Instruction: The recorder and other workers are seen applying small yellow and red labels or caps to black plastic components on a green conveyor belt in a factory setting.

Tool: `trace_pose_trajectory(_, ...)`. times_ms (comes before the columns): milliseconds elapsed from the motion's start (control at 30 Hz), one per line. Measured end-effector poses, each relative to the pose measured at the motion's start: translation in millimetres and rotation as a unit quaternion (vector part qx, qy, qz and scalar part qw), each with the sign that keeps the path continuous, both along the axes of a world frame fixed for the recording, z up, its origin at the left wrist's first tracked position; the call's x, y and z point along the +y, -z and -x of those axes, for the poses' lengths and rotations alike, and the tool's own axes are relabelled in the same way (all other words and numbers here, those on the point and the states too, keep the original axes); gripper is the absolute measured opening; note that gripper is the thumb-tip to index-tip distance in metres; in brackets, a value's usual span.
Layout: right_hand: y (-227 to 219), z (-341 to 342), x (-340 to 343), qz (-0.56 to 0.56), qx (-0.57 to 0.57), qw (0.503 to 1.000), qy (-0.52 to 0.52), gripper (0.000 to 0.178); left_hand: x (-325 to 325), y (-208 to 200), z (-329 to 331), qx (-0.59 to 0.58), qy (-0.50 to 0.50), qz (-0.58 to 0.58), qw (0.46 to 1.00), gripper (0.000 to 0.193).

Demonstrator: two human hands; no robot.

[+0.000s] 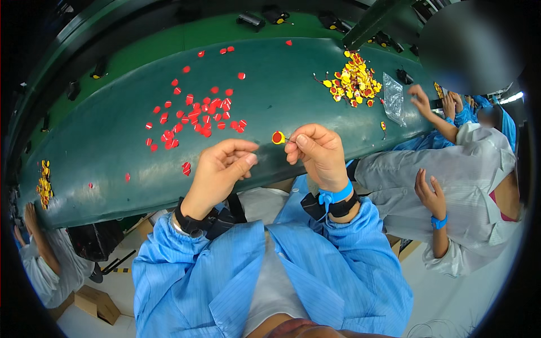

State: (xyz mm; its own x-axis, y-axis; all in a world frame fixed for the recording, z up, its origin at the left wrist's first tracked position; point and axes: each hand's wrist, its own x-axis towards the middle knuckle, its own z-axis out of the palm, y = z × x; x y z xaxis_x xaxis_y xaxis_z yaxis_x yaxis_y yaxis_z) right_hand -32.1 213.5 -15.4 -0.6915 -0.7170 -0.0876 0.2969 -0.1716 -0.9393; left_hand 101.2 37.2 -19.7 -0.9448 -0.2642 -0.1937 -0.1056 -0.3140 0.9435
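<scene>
Right hand [318, 151]: We grasped a thin dark wire lead between thumb and forefinger, and from its end a small round yellow-and-red disc [278, 137] pointed toward our left.
Disc: It hung above the near side of a smooth dark-green counter [282, 73], between our two hands, red face in view.
Left hand [217, 168]: Our fingers were curled but parted, near the disc and not touching it, with nothing visible between them.
Wire lead: We judged a light pinch close to the disc best, since so thin a strand could bend or strain under a tug.
Yellow rim: Steadying this edge with the left fingers, in our view, suited the piece better than letting it swing.
Small flat red pieces [194, 115]: They lay scattered ahead on our left, some striped white; we thought the disc best kept clear of them.
Heap of similar yellow-and-red discs [356, 81]: It lay ahead on our right, beside a crumpled clear plastic bag [393, 100]; its leads looked likely to tangle.
</scene>
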Motion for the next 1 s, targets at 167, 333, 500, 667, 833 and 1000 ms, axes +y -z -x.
trace_pose_trajectory(167,2.5,-15.4,-6.0,0.100,-0.116,0.986,-0.060,0.012,3.0,-7.4,10.1,0.036,0.042,-0.100,0.993,0.018)
trace_pose_trajectory(333,-11.0,-22.1,-9.4,0.014,-0.074,0.995,-0.073,0.015,0.5,-10.7,11.5,0.053,0.061,-0.093,0.992,0.014)
trace_pose_trajectory(500,-26.3,-12.5,-9.0,-0.108,-0.077,0.973,-0.187,0.016,-4.5,-21.6,9.2,0.033,0.074,0.059,0.995,0.010)
trace_pose_trajectory(667,-23.1,-28.6,-15.7,-0.129,0.188,0.972,-0.054,0.011,0.0,-23.4,9.2,0.035,-0.001,0.076,0.997,0.007)
trace_pose_trajectory(833,-16.7,-23.5,-20.7,-0.111,0.644,0.755,0.057,0.010,5.7,-38.6,7.0,-0.004,-0.029,-0.015,0.999,0.011)
trace_pose_trajectory(1000,-17.8,-18.2,-17.6,-0.118,0.721,0.678,0.075,0.017,3.2,-30.3,12.1,-0.040,-0.014,-0.109,0.993,0.013)
